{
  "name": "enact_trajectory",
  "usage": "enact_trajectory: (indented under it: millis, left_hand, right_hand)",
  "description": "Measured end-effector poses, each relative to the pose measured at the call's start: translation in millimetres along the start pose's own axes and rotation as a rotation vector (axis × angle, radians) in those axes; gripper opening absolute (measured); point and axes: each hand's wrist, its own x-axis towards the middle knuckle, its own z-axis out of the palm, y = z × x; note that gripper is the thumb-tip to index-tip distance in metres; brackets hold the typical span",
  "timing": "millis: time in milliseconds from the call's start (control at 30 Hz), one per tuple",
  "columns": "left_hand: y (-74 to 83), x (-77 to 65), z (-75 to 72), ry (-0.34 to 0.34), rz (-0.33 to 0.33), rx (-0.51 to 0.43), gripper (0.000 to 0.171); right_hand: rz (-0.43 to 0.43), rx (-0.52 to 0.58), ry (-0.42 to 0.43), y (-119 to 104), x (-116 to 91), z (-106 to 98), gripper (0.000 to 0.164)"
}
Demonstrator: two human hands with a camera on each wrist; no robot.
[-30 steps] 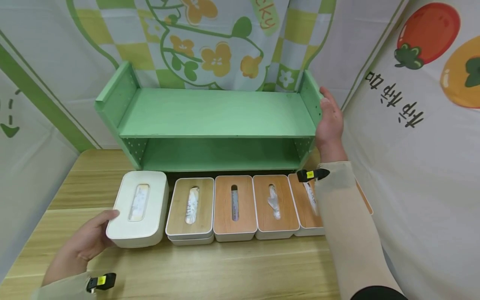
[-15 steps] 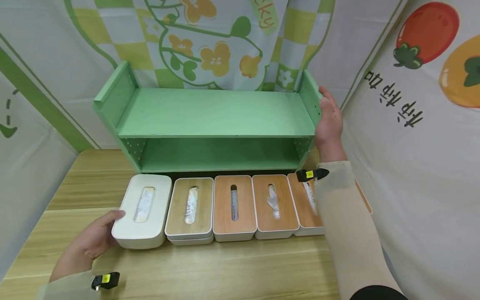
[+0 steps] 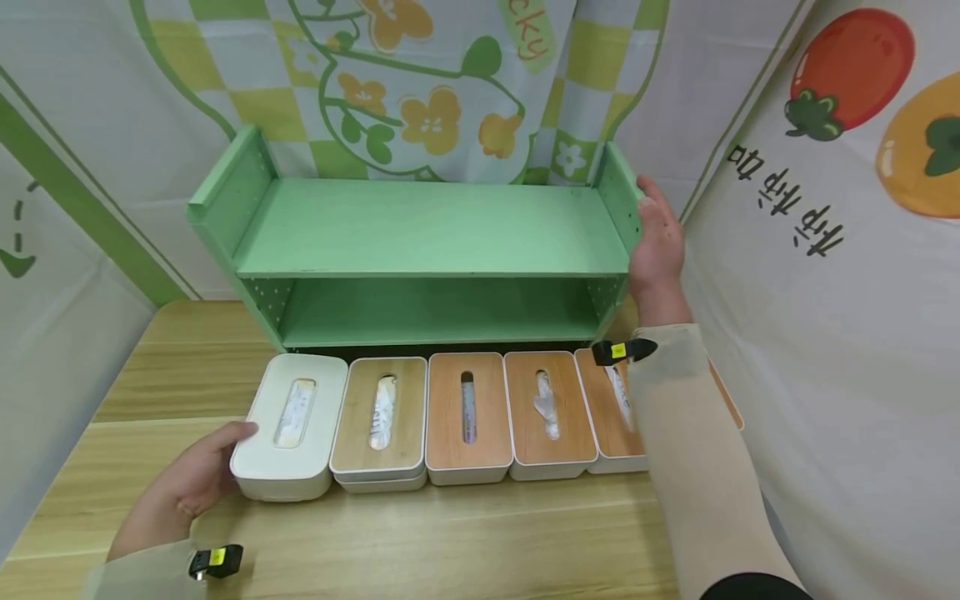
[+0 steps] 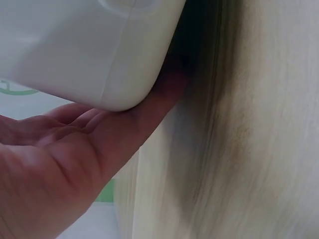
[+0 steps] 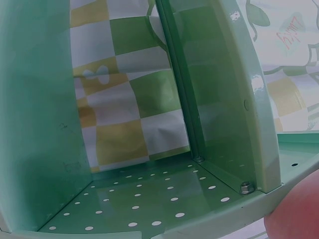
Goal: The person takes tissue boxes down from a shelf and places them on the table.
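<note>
At the left end of the row, a white tissue box (image 3: 258,464) with a slot in its lid is held by my left hand (image 3: 197,482). The thumb lies on the lid's near-left edge; in the left wrist view, fingers (image 4: 158,102) reach under the box's bottom, close over the table. To its right sits a tissue box with a pale wooden lid (image 3: 352,446), right beside it. My right hand (image 3: 660,258) rests against the outer right side of a green two-tier shelf (image 3: 435,229), its fingers fairly straight. Only a bit of that hand (image 5: 296,211) shows in the right wrist view.
Several more wooden-lidded tissue boxes, including a reddish one (image 3: 442,417), line the shelf's front. My right forearm (image 3: 697,458) partly covers the rightmost ones. Underneath is a wooden table (image 3: 450,542); a printed cloth wall (image 3: 810,333) stands close on the right.
My left hand has moved the white tissue box right and slightly nearer to me, up beside the pale wooden-lidded box. My right hand has stayed at the shelf's side.
</note>
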Motion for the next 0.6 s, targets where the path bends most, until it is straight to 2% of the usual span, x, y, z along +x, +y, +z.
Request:
enact_trajectory:
  millis: [300, 500, 600]
  left_hand:
    - [0.7, -1.0, -0.5, 0.008, 0.013, 0.047, 0.07]
    - [4.6, -5.7, 0.2, 0.076, 0.014, 0.051, 0.062]
    - [6.5, -7.4, 0.2, 0.081, 0.02, 0.067, 0.061]
  right_hand:
    - [-0.013, -0.031, 0.0, 0.8, 0.3, 0.2, 0.046]
    - [-0.004, -0.051, 0.002, 0.1, -0.4, 0.5, 0.044]
    - [0.002, -0.036, 0.011, 0.0, -0.4, 0.3, 0.044]
